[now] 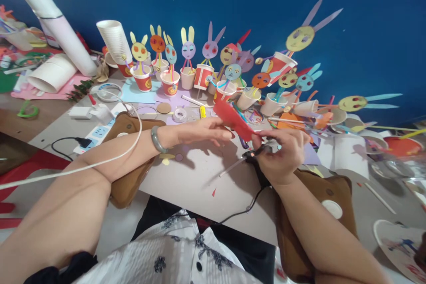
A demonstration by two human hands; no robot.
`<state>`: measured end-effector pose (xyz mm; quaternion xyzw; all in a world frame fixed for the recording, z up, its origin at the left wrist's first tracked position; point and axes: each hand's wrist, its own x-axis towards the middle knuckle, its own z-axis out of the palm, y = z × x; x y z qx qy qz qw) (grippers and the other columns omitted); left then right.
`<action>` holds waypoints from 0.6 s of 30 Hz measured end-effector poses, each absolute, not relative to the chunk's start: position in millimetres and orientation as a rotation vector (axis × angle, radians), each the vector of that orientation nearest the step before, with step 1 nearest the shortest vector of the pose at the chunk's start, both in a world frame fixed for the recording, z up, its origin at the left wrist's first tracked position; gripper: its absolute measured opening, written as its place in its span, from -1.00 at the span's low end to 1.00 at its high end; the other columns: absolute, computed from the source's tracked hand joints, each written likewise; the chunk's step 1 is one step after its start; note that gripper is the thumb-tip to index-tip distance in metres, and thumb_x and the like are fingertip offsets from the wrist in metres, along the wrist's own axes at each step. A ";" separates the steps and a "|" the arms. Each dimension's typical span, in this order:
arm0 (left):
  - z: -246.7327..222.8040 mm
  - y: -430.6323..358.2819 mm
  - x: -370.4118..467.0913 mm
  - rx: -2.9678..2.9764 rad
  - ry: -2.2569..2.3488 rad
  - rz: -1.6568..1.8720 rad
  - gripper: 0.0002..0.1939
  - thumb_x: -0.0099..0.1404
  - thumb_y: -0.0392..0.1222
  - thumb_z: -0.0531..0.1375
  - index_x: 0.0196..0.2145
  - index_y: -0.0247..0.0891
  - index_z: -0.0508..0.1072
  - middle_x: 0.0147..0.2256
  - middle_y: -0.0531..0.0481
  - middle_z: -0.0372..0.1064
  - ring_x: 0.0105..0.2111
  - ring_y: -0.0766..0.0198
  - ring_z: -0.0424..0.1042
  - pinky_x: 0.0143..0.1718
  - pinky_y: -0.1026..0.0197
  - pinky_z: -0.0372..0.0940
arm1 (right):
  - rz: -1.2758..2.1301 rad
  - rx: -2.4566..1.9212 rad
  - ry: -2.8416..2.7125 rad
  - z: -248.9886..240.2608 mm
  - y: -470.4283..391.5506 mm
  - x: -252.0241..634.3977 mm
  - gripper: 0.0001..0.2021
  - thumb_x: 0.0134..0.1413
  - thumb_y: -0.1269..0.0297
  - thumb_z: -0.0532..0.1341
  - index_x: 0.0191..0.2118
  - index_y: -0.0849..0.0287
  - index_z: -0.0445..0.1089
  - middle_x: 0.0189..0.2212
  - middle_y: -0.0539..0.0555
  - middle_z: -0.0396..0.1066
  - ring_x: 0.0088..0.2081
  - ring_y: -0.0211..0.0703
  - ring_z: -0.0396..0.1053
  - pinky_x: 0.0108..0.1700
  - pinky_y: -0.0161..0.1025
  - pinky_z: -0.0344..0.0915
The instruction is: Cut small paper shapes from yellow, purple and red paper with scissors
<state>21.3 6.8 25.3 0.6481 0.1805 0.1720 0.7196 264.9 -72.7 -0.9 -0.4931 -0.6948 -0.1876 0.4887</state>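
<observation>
A piece of red paper [235,122] is in front of me, its right corner pinched between the thumb and finger of my right hand [282,155]. The same hand also holds dark-handled scissors [232,167], their slim blades pointing down to the left. My left hand [204,131], with a bangle [157,140] at the wrist, reaches beside the paper's left side. Its fingers are stretched out; whether they touch the paper I cannot tell. A small red scrap [214,192] lies on the table [186,182] below.
Paper cups with rabbit-faced paper figures [189,49] line the blue wall. Left are stacked cups [115,42], a power strip [96,133] and a white cable [128,153] crossing my arm. Brown cushions [124,188] lie under both forearms. A black cord [248,208] hangs over the front edge.
</observation>
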 end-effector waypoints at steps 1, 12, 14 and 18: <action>28.8 7.0 22.1 1.301 0.406 0.436 -0.37 0.18 0.29 0.30 0.01 -0.26 0.49 0.00 -0.25 0.49 -0.09 0.08 0.54 -0.08 0.08 0.44 | -0.592 -1.134 -1.781 -2.0 -73.6 266.9 -0.84 0.05 0.33 0.39 -0.23 0.03 0.47 -0.45 0.00 0.54 -0.33 -0.07 0.45 -0.08 -0.03 0.22; 26.6 24.2 23.1 0.967 0.684 0.569 -0.86 0.20 -0.25 0.31 -0.29 -0.37 0.50 -0.40 -0.10 0.55 -0.44 0.26 0.56 -0.37 0.25 0.43 | -0.877 -1.062 -1.948 -8.5 -71.7 275.4 -0.88 0.12 0.33 0.33 -0.22 -0.01 0.45 -0.51 -0.06 0.56 -0.37 -0.12 0.45 -0.15 -0.07 0.13; 26.9 22.8 20.9 1.012 0.643 0.561 -0.84 0.15 -0.26 0.35 -0.31 -0.37 0.50 -0.41 -0.07 0.54 -0.46 0.31 0.54 -0.39 0.28 0.41 | -0.850 -1.148 -1.818 -3.6 -69.2 272.9 -0.91 0.11 0.24 0.35 -0.25 0.04 0.46 -0.51 -0.01 0.53 -0.38 -0.09 0.45 -0.11 -0.03 0.18; 28.7 16.6 19.5 1.093 0.574 0.508 -0.70 0.01 -0.23 0.45 -0.30 -0.38 0.54 -0.40 -0.09 0.55 -0.47 0.30 0.52 -0.44 0.29 0.39 | -0.588 -1.273 -1.630 6.3 -69.0 264.9 -0.84 0.11 0.18 0.35 -0.22 0.08 0.44 -0.37 0.05 0.54 -0.27 -0.01 0.48 0.00 0.07 0.25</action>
